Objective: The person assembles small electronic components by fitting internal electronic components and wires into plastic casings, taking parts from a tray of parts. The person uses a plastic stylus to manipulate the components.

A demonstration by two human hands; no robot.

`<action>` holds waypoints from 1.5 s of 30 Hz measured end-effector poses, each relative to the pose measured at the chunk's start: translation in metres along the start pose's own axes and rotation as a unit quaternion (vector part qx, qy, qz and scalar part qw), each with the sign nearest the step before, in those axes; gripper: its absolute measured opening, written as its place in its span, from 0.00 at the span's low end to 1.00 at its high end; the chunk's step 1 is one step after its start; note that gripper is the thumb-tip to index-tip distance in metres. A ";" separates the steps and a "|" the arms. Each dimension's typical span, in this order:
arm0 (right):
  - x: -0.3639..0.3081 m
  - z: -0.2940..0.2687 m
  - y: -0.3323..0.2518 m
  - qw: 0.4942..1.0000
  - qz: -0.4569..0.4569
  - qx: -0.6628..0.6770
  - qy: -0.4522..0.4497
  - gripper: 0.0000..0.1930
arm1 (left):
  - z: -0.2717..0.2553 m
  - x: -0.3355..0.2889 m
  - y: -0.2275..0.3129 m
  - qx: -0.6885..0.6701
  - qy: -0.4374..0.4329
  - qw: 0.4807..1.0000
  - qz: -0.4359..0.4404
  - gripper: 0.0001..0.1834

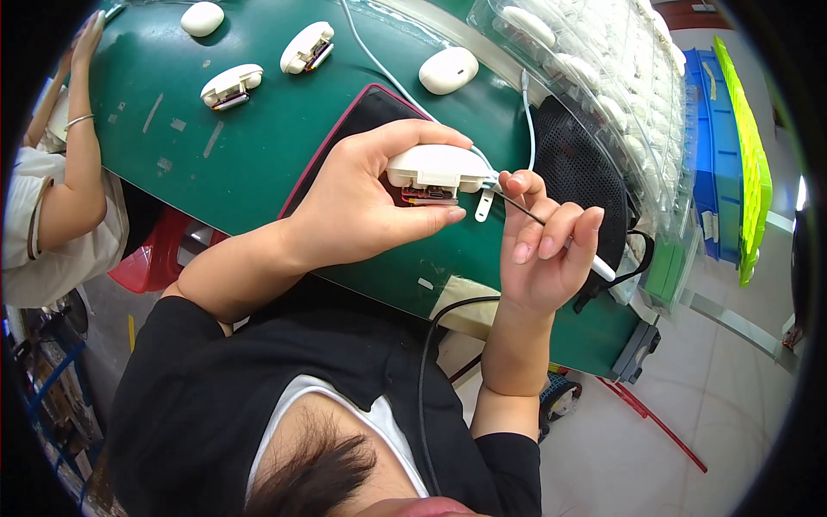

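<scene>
My left hand is closed around a white earbud charging case, whose open lower side shows a circuit board and small inner parts. My right hand grips a slim tool with a dark thin shaft and a white handle end. The shaft's far end lies close to the right side of the case; whether it touches cannot be seen. Just below that spot is a small white slotted strip. Behind my hands, two more opened cases and two closed white cases rest on the green table.
White cables cross the green mat. A black pad with a pink edge lies under my left hand. Clear trays of white cases and a black mesh bag stand right. Another person's arm reaches in at left.
</scene>
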State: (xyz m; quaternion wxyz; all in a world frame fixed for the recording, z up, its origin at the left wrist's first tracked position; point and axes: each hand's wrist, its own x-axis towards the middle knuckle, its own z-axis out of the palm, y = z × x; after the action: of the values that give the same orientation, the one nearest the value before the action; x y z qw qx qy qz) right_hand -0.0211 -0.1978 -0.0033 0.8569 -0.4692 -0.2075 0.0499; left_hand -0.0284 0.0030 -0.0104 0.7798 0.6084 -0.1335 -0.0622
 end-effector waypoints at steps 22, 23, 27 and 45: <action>0.001 0.003 0.003 0.999 -0.010 -0.021 0.028 0.28 | 0.001 0.001 0.003 -0.001 -0.007 1.000 -0.009 0.26; 0.002 0.003 0.003 0.999 -0.009 -0.022 0.029 0.28 | 0.000 0.001 0.002 -0.001 -0.007 1.000 -0.008 0.26; 0.003 0.001 0.003 1.000 -0.013 -0.018 0.022 0.27 | -0.002 0.002 0.003 0.004 0.001 1.000 -0.008 0.26; -0.005 0.007 -0.013 0.997 -0.022 0.007 0.070 0.25 | -0.092 0.009 0.065 -0.031 0.197 0.977 0.076 0.19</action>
State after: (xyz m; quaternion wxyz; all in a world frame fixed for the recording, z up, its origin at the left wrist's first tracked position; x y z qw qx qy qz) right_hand -0.0301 -0.2008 0.0095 0.8733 -0.4611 -0.1570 -0.0009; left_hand 0.0016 0.1028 0.0333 0.8119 0.5720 -0.0212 0.1145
